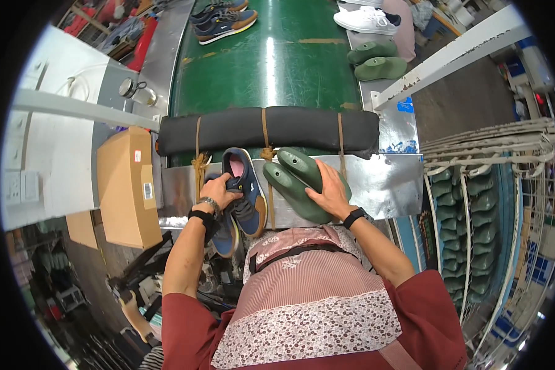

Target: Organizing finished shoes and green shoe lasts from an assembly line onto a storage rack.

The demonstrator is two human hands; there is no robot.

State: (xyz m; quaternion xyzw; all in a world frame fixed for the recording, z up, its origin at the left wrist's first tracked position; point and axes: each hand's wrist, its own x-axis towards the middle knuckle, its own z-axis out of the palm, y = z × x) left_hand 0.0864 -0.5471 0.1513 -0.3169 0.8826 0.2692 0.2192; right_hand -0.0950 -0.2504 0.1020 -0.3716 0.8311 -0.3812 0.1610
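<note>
Just in front of me on the metal ledge is a navy sneaker with a tan patch, dark laces and a pink insole. My left hand is closed at its side, fingers on a dark part of the pair. A second navy sneaker hangs below that hand, partly hidden behind the wrist and the first shoe. To the right, two green shoe lasts lie side by side, heel ends pointing away from me. My right hand grips them, its thumb on the nearer last and its fingers over the farther one.
A black padded roll tied with cords crosses the green conveyor belt. Farther off are navy sneakers, white sneakers and green lasts. A cardboard box stands left; a wire rack of lasts stands right.
</note>
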